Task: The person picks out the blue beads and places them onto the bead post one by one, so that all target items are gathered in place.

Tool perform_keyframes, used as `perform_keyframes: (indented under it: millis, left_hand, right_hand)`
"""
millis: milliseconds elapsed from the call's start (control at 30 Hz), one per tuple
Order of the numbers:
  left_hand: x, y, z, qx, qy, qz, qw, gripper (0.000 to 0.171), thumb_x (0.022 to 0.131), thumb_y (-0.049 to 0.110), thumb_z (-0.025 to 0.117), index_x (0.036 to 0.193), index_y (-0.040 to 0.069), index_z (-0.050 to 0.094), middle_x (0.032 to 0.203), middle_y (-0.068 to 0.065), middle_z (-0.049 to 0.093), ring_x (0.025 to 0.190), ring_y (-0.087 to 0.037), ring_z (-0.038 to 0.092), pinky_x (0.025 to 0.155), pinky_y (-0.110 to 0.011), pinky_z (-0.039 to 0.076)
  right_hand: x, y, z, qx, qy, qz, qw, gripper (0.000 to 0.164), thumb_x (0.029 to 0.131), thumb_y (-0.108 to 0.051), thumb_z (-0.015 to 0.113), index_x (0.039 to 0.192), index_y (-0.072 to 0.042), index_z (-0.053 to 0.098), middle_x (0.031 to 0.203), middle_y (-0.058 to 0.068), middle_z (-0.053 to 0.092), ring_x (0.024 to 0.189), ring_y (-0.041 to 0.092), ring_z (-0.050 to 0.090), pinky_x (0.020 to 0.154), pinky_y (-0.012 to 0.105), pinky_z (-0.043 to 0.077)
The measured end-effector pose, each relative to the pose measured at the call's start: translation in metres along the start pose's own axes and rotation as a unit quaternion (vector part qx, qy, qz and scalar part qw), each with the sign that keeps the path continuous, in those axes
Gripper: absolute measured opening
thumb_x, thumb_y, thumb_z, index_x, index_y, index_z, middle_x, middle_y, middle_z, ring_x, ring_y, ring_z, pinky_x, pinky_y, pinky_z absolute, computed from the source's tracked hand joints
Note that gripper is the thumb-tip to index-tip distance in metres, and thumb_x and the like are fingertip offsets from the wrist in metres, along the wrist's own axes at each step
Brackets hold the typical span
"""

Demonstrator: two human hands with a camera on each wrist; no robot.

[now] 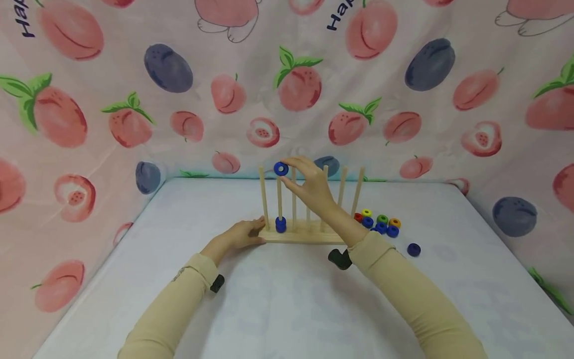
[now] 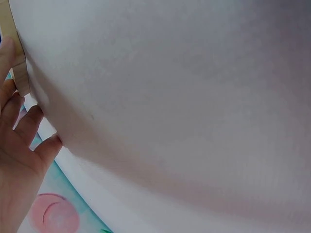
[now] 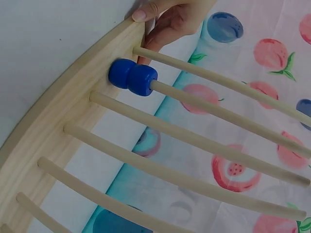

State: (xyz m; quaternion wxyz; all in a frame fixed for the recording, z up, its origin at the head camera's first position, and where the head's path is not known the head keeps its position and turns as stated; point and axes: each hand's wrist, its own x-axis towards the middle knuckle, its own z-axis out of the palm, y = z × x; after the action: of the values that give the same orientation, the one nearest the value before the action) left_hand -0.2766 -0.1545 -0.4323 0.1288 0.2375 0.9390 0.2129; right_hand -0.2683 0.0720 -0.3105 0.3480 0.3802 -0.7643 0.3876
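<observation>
My right hand [image 1: 314, 187] pinches a blue ring bead [image 1: 276, 170] between thumb and fingers, at the top of the second peg from the left. That peg carries two blue beads [image 3: 141, 80], stacked at its foot. The wooden peg rack [image 1: 300, 238] stands upright on the table with a row of several thin pegs. At its left end my left hand [image 1: 242, 234] grips the base, thumb at the front edge and fingers behind, as the right wrist view also shows. The left wrist view catches only a corner of the base [image 2: 20, 73] beside the fingers.
Several loose ring beads in red, yellow, green, orange and blue [image 1: 392, 231] lie by the rack's right end, partly behind my right forearm. A single blue bead [image 1: 414, 250] lies apart, nearer me. Fruit-printed cloth [image 1: 224, 124] rises behind the white table [image 1: 278, 309].
</observation>
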Motion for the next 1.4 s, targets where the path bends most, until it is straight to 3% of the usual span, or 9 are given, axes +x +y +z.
perform_keyframes:
  millis: [500,733,1133,1400]
  left_hand:
    - [-0.003,0.001,-0.003,-0.003,-0.004,-0.003,1.0,0.061,0.092,0.031,0.061,0.142,0.003,0.039,0.153,-0.01,0.029,0.139,-0.036,0.03,0.116,-0.048,0.023]
    - [-0.004,-0.001,-0.002,-0.006,-0.001,0.0,1.0,0.061,0.091,0.03,0.062,0.141,0.002,0.04,0.152,-0.012,0.03,0.138,-0.038,0.031,0.115,-0.05,0.024]
    - [-0.001,0.0,-0.001,-0.005,-0.003,0.004,1.0,0.061,0.091,0.03,0.062,0.141,0.003,0.04,0.152,-0.012,0.029,0.138,-0.038,0.031,0.116,-0.05,0.024]
    - [-0.001,-0.001,0.0,-0.001,-0.003,0.009,1.0,0.06,0.092,0.031,0.06,0.14,0.001,0.04,0.152,-0.013,0.03,0.138,-0.038,0.03,0.115,-0.05,0.024]
  right_hand:
    - [0.015,0.0,0.001,-0.05,-0.049,0.056,0.996,0.036,0.085,-0.014,0.07,0.116,0.002,0.063,0.109,0.016,0.066,0.101,0.026,0.062,0.089,0.036,0.053]
    - [0.02,0.001,0.004,-0.037,-0.067,0.087,0.993,0.038,0.085,-0.015,0.07,0.118,0.003,0.062,0.108,0.017,0.066,0.099,0.028,0.063,0.086,0.039,0.053]
    - [0.029,-0.002,0.001,-0.006,-0.101,0.174,0.98,0.038,0.087,-0.016,0.068,0.119,0.004,0.062,0.105,0.018,0.065,0.098,0.028,0.064,0.09,0.035,0.053]
    - [0.031,-0.005,-0.001,-0.03,-0.135,0.192,0.971,0.04,0.088,-0.018,0.067,0.122,0.002,0.06,0.11,0.018,0.065,0.102,0.03,0.061,0.088,0.04,0.052]
